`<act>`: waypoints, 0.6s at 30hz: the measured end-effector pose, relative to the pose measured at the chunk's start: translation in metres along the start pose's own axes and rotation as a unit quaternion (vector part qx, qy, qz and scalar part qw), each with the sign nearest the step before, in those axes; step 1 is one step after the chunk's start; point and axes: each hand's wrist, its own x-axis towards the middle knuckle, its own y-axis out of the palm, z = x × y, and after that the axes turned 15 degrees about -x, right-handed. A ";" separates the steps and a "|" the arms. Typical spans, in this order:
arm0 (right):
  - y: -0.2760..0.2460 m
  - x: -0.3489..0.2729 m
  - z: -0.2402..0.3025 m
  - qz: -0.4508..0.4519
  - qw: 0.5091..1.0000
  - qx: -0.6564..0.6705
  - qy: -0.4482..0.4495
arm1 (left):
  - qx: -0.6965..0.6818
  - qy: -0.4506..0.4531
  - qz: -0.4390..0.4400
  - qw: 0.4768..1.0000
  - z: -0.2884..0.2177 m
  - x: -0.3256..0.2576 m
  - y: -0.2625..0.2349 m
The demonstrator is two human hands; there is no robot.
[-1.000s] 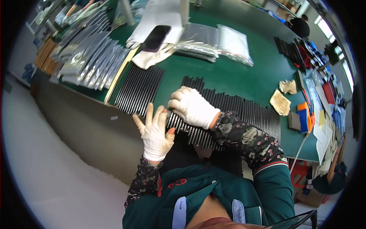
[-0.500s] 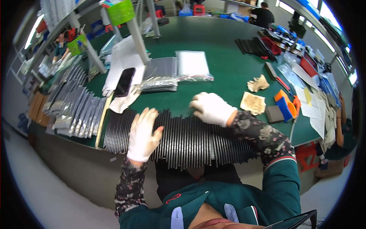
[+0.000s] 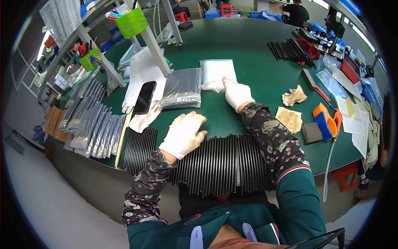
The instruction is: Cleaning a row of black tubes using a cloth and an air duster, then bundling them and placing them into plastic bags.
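Observation:
My right hand (image 3: 238, 95), in a white glove, is at the near edge of a stack of clear plastic bags (image 3: 217, 70). Its fingers are bent closed on the edge of a bag. My left hand (image 3: 182, 135), gloved too, has its fingers stretched out and holds nothing. It is over the far ends of a long row of thin black rods (image 3: 211, 166), laid side by side along the table's near edge. Both forearms cover parts of this row. Beside the clear bags lies a stack of grey packs in plastic (image 3: 181, 88).
A phone (image 3: 145, 97) lies on papers and a cloth, left. Bagged grey packs (image 3: 93, 133) stand further left. At right are a beige cloth pad (image 3: 289, 119), a grey block (image 3: 311, 133), an orange-and-blue tape dispenser (image 3: 325, 121) and a brush (image 3: 309, 79). A shelf post (image 3: 154, 50) rises from the table.
My right hand has moved from above the rods forward to the clear bags. My left hand has shifted forward and right, off the middle of the rods. The whole view has shifted slightly.

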 end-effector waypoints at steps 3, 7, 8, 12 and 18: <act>0.010 0.013 0.003 -0.004 0.999 0.041 0.023 | -0.015 0.039 0.038 0.998 0.002 0.023 0.011; 0.025 0.023 -0.002 -0.021 1.000 -0.017 -0.007 | -0.052 0.043 0.107 0.992 0.005 0.056 0.027; 0.021 0.021 -0.001 -0.059 0.998 0.021 -0.001 | -0.038 0.054 0.110 0.992 0.008 0.061 0.033; 0.006 0.021 0.003 -0.122 0.990 0.064 -0.021 | -0.037 0.031 0.120 0.992 0.020 0.078 0.048; 0.030 0.018 -0.016 -0.114 0.990 0.074 -0.045 | -0.049 -0.010 0.144 0.988 0.030 0.094 0.067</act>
